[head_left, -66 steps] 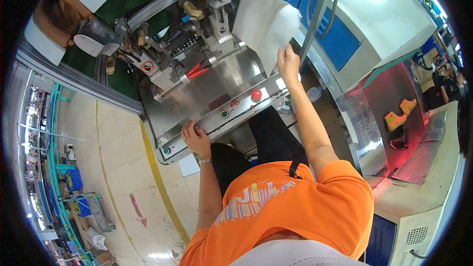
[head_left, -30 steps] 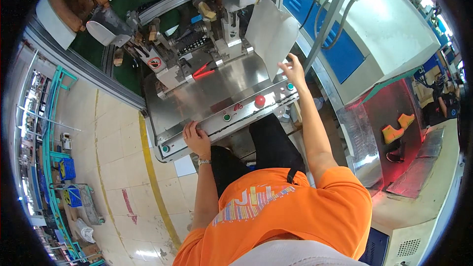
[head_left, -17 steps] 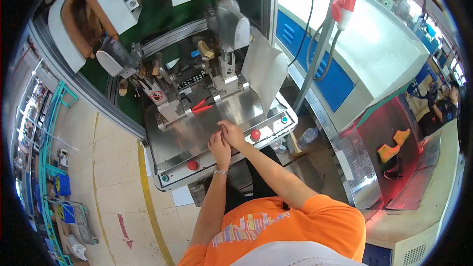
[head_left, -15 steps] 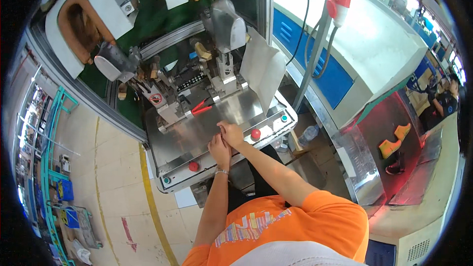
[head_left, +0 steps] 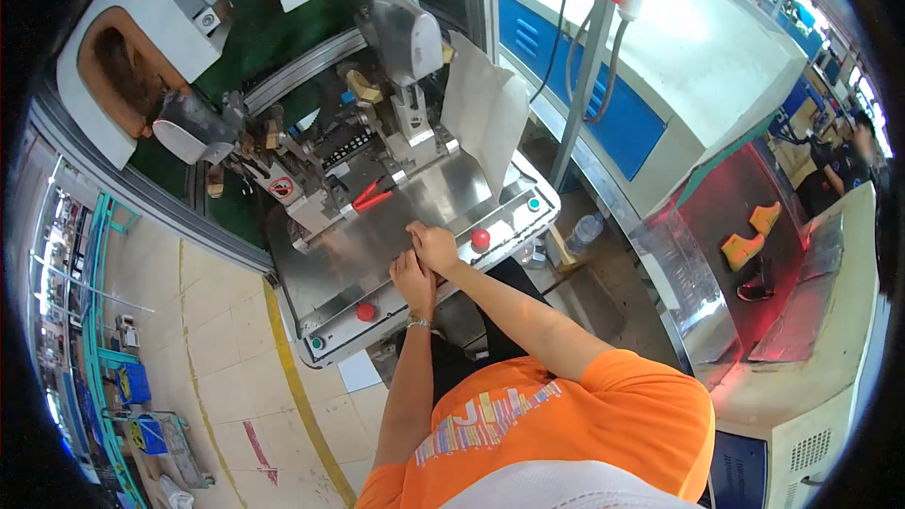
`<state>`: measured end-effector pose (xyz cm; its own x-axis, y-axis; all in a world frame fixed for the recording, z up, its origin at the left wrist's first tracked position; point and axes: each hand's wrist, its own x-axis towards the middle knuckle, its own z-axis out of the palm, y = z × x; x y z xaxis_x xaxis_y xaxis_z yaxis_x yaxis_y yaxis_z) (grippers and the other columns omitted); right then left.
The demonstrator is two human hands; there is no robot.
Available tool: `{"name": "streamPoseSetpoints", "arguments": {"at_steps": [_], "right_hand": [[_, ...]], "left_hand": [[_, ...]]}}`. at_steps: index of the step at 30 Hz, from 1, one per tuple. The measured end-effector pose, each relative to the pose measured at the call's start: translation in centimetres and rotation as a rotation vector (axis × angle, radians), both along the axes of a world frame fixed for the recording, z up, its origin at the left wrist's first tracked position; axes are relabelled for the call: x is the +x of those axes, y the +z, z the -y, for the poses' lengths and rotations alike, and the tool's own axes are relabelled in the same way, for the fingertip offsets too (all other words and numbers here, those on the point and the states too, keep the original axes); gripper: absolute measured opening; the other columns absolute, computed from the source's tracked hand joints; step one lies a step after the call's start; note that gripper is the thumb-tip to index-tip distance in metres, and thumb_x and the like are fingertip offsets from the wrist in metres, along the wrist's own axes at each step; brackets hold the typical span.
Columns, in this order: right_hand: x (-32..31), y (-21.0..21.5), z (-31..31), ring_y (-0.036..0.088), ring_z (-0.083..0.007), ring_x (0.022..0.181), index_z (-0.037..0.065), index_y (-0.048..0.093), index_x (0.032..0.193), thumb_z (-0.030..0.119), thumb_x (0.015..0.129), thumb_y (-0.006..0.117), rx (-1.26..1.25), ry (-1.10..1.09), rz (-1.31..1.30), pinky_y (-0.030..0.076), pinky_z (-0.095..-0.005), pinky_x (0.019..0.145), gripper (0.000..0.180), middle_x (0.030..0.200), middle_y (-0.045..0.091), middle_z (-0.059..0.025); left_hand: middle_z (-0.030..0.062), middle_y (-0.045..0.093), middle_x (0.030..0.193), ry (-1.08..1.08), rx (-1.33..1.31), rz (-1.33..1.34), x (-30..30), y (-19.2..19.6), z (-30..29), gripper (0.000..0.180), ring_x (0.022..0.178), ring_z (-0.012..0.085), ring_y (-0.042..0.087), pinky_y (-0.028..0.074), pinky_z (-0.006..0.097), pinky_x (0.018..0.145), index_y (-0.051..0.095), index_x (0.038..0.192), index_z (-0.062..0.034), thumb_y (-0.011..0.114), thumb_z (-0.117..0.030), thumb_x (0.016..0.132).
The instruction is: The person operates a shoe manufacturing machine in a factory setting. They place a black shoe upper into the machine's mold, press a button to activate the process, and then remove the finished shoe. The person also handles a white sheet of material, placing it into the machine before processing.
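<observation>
Left hand (head_left: 411, 275) and right hand (head_left: 436, 247) together, touching, flat on near edge of steel machine table (head_left: 377, 236); grasp unclear. Table rigid, slick, heavy. Round red push-button (head_left: 480, 238) just right.

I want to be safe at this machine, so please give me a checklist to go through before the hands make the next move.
1. Both hands in view: ok, left hand and right hand rest together on the steel machine table.
2. Hands away from the press head: ok, it stands farther back.
3. Red buttons free: ok, right red button and left red button are untouched.
4. Red-handled pliers clear of hands: ok.
5. Anything held in the hands: cannot tell.
</observation>
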<state>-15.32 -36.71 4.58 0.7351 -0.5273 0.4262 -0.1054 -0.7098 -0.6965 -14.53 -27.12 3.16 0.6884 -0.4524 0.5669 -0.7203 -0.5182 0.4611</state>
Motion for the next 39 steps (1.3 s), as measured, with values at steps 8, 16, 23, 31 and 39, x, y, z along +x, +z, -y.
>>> {"name": "streamPoseSetpoints", "arguments": {"at_steps": [8, 16, 23, 31, 39], "right_hand": [[-0.3, -0.5, 0.3, 0.061, -0.0323, 0.064, 0.01, 0.058, 0.093, 0.013, 0.08, 0.053, -0.028, 0.009, 0.057, 0.048, -0.043, 0.057, 0.014, 0.072, 0.063, -0.0132], [-0.5, -0.6, 0.4, 0.061, -0.0323, 0.063, 0.011, 0.059, 0.093, 0.014, 0.08, 0.053, -0.036, 0.01, 0.044, 0.048, -0.0436, 0.055, 0.015, 0.069, 0.062, -0.0139], [-0.6, -0.4, 0.4, 0.061, -0.0335, 0.064, 0.009, 0.059, 0.093, 0.013, 0.078, 0.052, -0.004, 0.054, 0.045, 0.048, -0.0443, 0.056, 0.018, 0.076, 0.063, -0.0145], [-0.5, -1.0, 0.7, 0.062, -0.0301, 0.067, 0.01, 0.058, 0.093, 0.013, 0.08, 0.053, -0.056, 0.062, 0.048, 0.049, -0.0408, 0.057, 0.014, 0.077, 0.064, -0.0107], [-0.4, -1.6, 0.7, 0.061, -0.0339, 0.065, 0.01, 0.059, 0.092, 0.015, 0.077, 0.053, -0.048, 0.063, 0.037, 0.048, -0.0445, 0.055, 0.017, 0.073, 0.063, -0.0139]], "left_hand": [[0.0138, 0.056, 0.086, -0.002, 0.014, 0.003, -0.1, 0.1, 0.3, 0.016, 0.087, 0.0305, 0.053, 0.036, 0.041, 0.084, 0.055, 0.092, -0.002, 0.052, -0.008, 0.077], [0.0131, 0.057, 0.089, 0.005, 0.043, 0.003, -0.2, -0.1, 0.2, 0.015, 0.088, 0.0303, 0.053, 0.036, 0.041, 0.085, 0.055, 0.091, -0.0014, 0.052, -0.008, 0.078], [0.0131, 0.06, 0.094, 0.031, -0.008, -0.067, -0.1, -0.2, 0.2, 0.018, 0.091, 0.0298, 0.055, 0.035, 0.041, 0.088, 0.053, 0.097, -0.0032, 0.052, -0.007, 0.08], [0.0126, 0.062, 0.103, -0.01, -0.109, -0.091, -0.1, -0.3, 0.4, 0.032, 0.095, 0.0278, 0.057, 0.034, 0.041, 0.088, 0.049, 0.116, -0.0054, 0.05, -0.014, 0.085], [0.0136, 0.061, 0.103, -0.004, -0.046, -0.063, -0.3, -0.2, 0.3, 0.032, 0.095, 0.0284, 0.057, 0.034, 0.042, 0.088, 0.051, 0.116, -0.0047, 0.05, -0.013, 0.084]]}}
